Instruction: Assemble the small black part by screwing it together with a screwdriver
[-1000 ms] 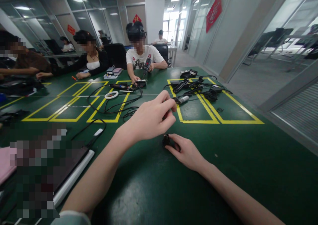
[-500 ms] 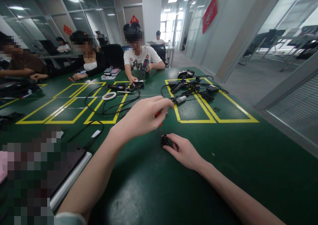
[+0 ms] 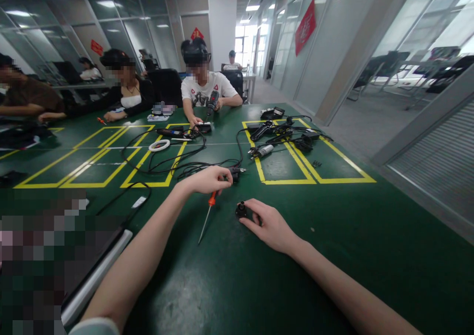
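Note:
Over the middle of the green table, my left hand [image 3: 209, 179] is closed, thumb and index finger curled together. From under it sticks out a screwdriver [image 3: 206, 219] with an orange-red handle, its thin metal shaft slanting down and toward me. My fingers hide the upper handle. My right hand [image 3: 270, 224] pinches a small black round part [image 3: 241, 210] with a short tube standing up on top, close to the tabletop. Just beyond my left hand lies a dark corded tool [image 3: 235, 173] with a metal tip, partly hidden by my fingers.
Yellow tape boxes [image 3: 291, 182] mark the table. Black cables and tools [image 3: 274, 132] lie at the back right, with a grey-bodied tool [image 3: 263, 151] nearer. A white ring [image 3: 159, 145] sits left of centre. Across the table a co-worker [image 3: 209, 86] holds a power drill [image 3: 213, 102].
My left hand has moved left and away from the black part, swinging the screwdriver clear of it. The right hand keeps its pinch. The view has shifted slightly.

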A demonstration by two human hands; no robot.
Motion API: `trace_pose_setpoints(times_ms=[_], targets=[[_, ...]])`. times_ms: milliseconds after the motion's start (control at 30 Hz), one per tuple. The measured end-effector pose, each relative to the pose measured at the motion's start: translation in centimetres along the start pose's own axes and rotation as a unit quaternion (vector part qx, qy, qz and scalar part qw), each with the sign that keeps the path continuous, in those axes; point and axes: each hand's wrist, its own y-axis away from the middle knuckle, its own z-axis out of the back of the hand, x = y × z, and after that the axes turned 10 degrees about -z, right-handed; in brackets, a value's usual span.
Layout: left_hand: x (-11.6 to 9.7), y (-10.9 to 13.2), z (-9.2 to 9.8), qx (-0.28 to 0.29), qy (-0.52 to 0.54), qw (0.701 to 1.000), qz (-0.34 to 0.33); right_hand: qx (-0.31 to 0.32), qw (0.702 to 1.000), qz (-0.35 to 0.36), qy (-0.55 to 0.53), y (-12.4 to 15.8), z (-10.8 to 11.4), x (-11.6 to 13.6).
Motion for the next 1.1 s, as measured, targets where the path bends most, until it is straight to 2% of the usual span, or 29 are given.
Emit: trace_pose_setpoints(times_ms=[67, 167, 300, 433, 567, 733, 967, 1100], targets=[[0.5, -0.5, -1.7, 0.007, -0.068, 0.998, -0.01, -0.001, 1.0, -0.003, 0.003, 0.0, 0.0, 0.1], [1.2, -0.3, -4.2, -0.018, -0.141, 0.989, -0.039, -0.003, 1.0, -0.004, 0.001, 0.0, 0.0, 0.2], [2.1, 1.6, -6.8, -0.1, -0.128, 0.984, -0.079, -0.001, 1.0, -0.004, -0.013, 0.0, 0.1, 0.3], [2.8, 3.2, -8.5, -0.168, -0.122, 0.974, -0.09, -0.006, 0.998, 0.005, -0.055, -0.1, 0.0, 0.1], [2.8, 3.7, -8.9, -0.188, -0.141, 0.966, -0.107, -0.012, 0.997, 0.004, -0.072, -0.1, 0.0, 0.0], [2.0, 4.1, -8.8, -0.192, -0.152, 0.955, -0.168, -0.005, 0.999, 0.007, -0.052, -0.1, 0.1, 0.0], [1.7, 4.1, -9.6, -0.212, -0.219, 0.921, -0.241, 0.006, 1.0, -0.001, -0.028, 0.0, 0.1, 0.2], [1.5, 3.9, -9.5, -0.182, -0.258, 0.916, -0.247, -0.003, 1.0, 0.003, -0.021, 0.0, 0.2, 0.2]])
